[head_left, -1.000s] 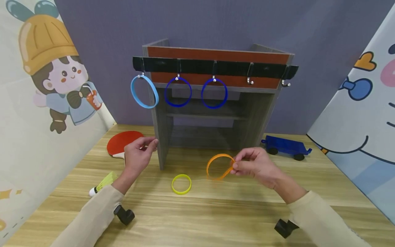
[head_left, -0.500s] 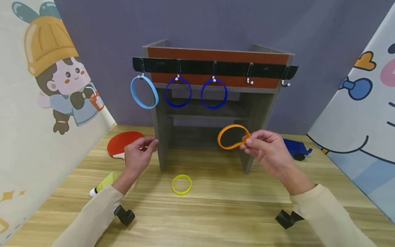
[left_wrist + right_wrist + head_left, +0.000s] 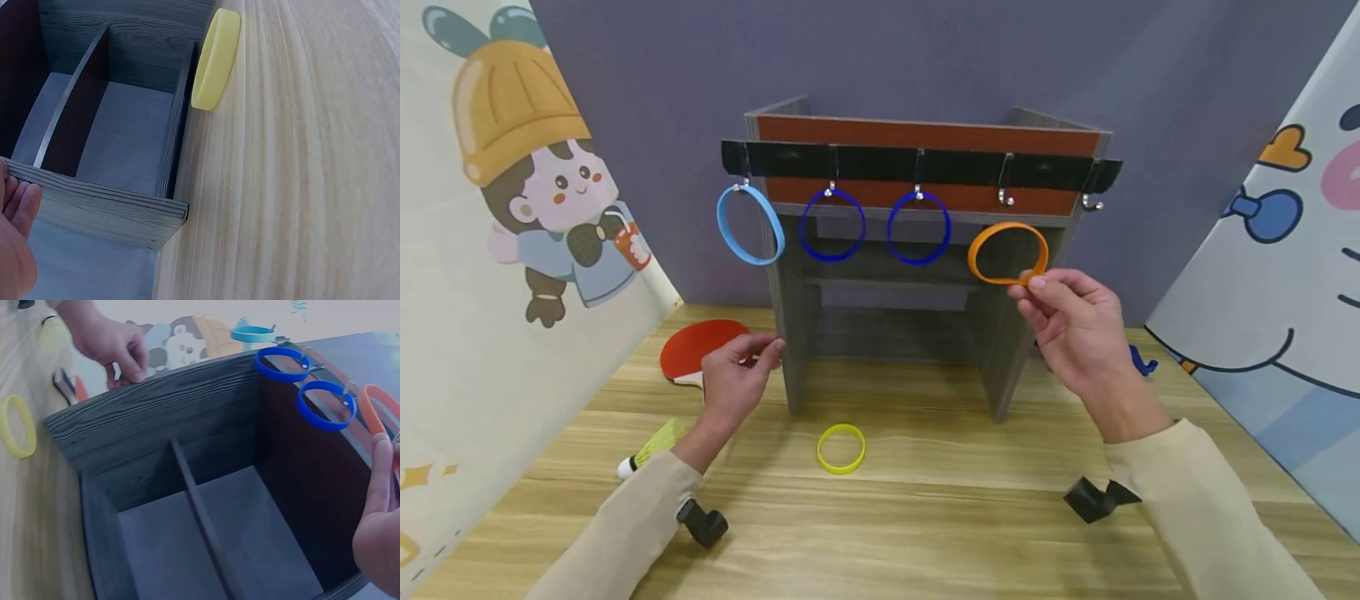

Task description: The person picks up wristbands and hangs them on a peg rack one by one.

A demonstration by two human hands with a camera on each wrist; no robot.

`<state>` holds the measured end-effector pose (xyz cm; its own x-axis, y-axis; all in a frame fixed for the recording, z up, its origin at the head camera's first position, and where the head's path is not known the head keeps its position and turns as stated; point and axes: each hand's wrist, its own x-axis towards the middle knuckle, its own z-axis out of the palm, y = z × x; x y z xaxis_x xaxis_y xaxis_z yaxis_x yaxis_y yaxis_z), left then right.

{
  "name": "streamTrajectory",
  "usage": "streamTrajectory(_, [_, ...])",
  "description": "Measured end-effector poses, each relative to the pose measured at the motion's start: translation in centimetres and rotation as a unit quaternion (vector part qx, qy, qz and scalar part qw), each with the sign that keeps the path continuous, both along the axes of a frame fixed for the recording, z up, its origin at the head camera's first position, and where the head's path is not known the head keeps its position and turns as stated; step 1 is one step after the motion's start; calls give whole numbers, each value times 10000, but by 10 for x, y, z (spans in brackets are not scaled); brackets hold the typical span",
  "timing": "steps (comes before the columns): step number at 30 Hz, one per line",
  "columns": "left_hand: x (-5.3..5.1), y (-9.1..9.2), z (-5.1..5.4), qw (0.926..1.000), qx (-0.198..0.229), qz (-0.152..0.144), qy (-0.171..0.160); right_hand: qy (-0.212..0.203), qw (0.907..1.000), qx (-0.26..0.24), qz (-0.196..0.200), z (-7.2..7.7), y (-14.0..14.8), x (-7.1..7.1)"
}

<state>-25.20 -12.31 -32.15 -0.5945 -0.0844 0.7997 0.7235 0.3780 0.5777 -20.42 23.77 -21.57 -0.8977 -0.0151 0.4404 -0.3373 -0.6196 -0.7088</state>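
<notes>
My right hand (image 3: 1078,329) pinches an orange silicone wristband (image 3: 973,254) between thumb and fingers, holding it up just below a bare metal hook (image 3: 1006,197). With thumb and fingertips, my left hand (image 3: 736,375) grips the front edge of the grey shelf unit's left side panel (image 3: 790,350). From the black hook strip (image 3: 880,160) hang a light blue wristband (image 3: 724,223) and two dark blue wristbands, one on the second hook (image 3: 803,218) and one on the third. A yellow wristband (image 3: 841,471) lies on the table in front of the shelf.
Behind my left hand lies a red table tennis paddle (image 3: 696,346), with a yellow shuttlecock (image 3: 658,442) nearer me. A blue toy cart (image 3: 1141,362) is mostly hidden behind my right hand. Another bare hook (image 3: 1092,202) is at the strip's right end.
My right hand has raised the orange wristband from low over the table, up and to the right, to just under the fourth hook. My left hand has stayed on the side panel.
</notes>
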Motion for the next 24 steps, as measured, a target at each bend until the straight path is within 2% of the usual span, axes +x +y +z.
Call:
streamTrajectory(8, [0,6,0,10000,-26,94,21,-94,9991,-405,-114,13,1,-8])
streamTrajectory(15, [-1,9,-1,9999,-13,119,-20,-209,9963,-815,-154,17,0,-16])
streamTrajectory(24, [-2,8,-1,9998,-49,154,-71,-501,9945,-746,-543,12,-4,-22])
